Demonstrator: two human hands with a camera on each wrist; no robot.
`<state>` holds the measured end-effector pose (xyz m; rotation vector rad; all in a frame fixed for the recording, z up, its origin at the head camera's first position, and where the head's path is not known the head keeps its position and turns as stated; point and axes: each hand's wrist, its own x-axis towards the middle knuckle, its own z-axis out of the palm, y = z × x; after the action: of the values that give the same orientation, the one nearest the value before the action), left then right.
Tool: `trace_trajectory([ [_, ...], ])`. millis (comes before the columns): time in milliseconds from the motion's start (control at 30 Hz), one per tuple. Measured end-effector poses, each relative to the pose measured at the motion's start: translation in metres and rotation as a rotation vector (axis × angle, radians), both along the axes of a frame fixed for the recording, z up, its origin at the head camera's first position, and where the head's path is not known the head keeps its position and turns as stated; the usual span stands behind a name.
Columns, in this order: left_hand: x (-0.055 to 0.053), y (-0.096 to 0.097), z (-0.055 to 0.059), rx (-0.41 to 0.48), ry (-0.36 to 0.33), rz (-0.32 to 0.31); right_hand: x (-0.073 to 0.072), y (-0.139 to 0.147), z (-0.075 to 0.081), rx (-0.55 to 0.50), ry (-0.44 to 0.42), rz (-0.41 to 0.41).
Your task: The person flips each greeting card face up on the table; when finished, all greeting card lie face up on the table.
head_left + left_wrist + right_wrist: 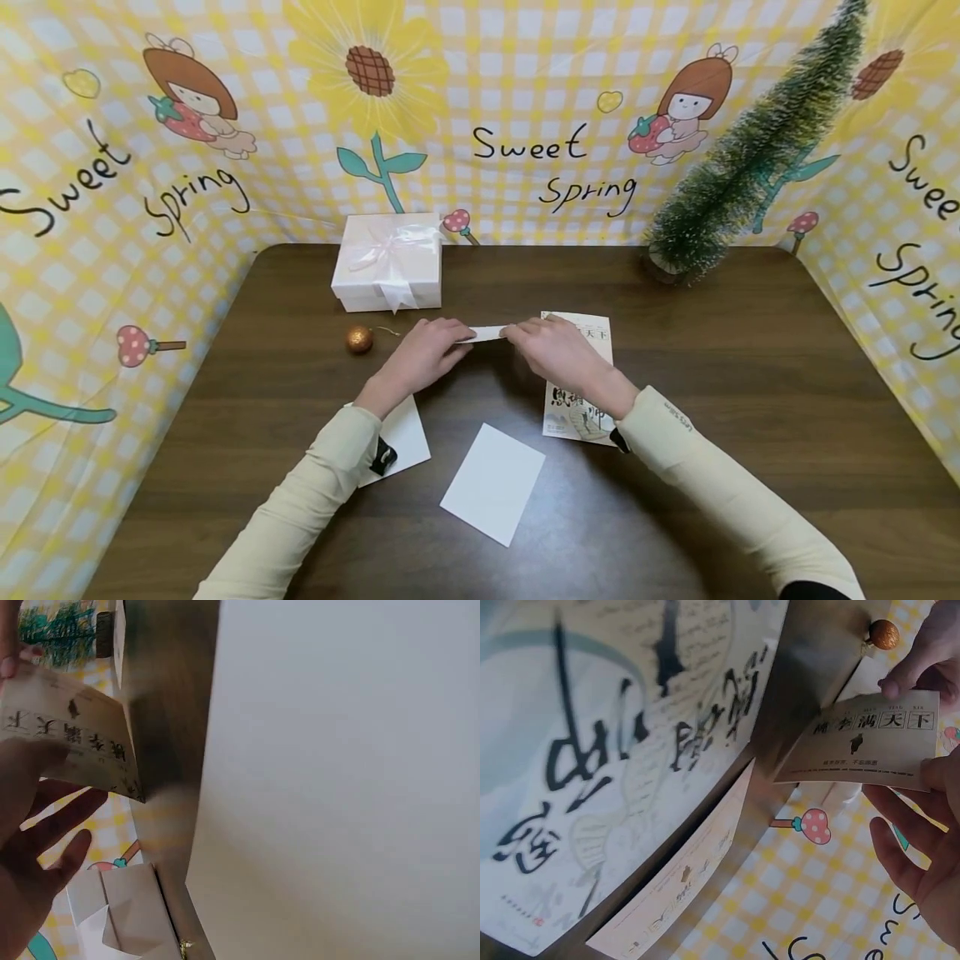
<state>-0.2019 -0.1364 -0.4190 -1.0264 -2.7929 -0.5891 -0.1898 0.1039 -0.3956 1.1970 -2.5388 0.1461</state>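
Observation:
Both hands hold a printed card (pixel 870 739) with black Chinese characters above the table; from the head view its thin pale edge (pixel 486 334) shows. My left hand (pixel 431 354) pinches the card's left end, and my right hand (pixel 558 350) pinches its right end. In the right wrist view, lower fingers of the right hand (pixel 922 847) spread below the card. Under my right forearm lie printed cards (pixel 577 421). A white card (pixel 408 442) lies partly hidden beneath my left wrist. Another white card (pixel 493 485) lies on the table between my arms.
A white gift box (pixel 390 262) with a ribbon bow stands at the back left. In front of it lies a copper-coloured bauble (pixel 359 339). A small bottle-brush tree (pixel 750 158) stands at the back right. Yellow checked cloth (pixel 517 75) surrounds the brown table (pixel 697 333).

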Motion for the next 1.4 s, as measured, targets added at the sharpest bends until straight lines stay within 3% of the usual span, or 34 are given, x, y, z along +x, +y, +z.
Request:
trace_trajectory([
  [100, 0.001, 0.001, 0.001, 0.066, 0.059, 0.002, -0.004, 0.001, 0.001, -0.097, -0.037, 0.004],
  [267, 0.003, 0.002, 0.006, 0.114, 0.037, 0.022, -0.008, 0.007, 0.005, -0.251, -0.140, -0.035],
  [400, 0.005, 0.004, 0.011, 0.090, 0.029, 0.030, -0.011, 0.009, 0.008, -0.269, -0.149, -0.020],
  [567, 0.009, 0.009, 0.018, 0.079, 0.036, -0.002, -0.014, 0.006, 0.009, -0.277, -0.122, 0.069],
  [767, 0.009, 0.010, 0.019, 0.184, -0.072, 0.045, -0.011, 0.008, 0.010, -0.359, -0.135, 0.090],
  [933, 0.008, 0.007, 0.015, 0.311, -0.166, 0.077, -0.007, 0.011, 0.010, -0.526, -0.242, 0.055],
  [1067, 0.007, 0.007, 0.010, 0.355, -0.168, 0.057, -0.005, 0.012, 0.010, -0.635, -0.345, 0.037],
  [1400, 0.010, 0.008, 0.018, 0.300, -0.135, 0.038, -0.008, 0.017, 0.011, -0.616, -0.466, 0.027],
])
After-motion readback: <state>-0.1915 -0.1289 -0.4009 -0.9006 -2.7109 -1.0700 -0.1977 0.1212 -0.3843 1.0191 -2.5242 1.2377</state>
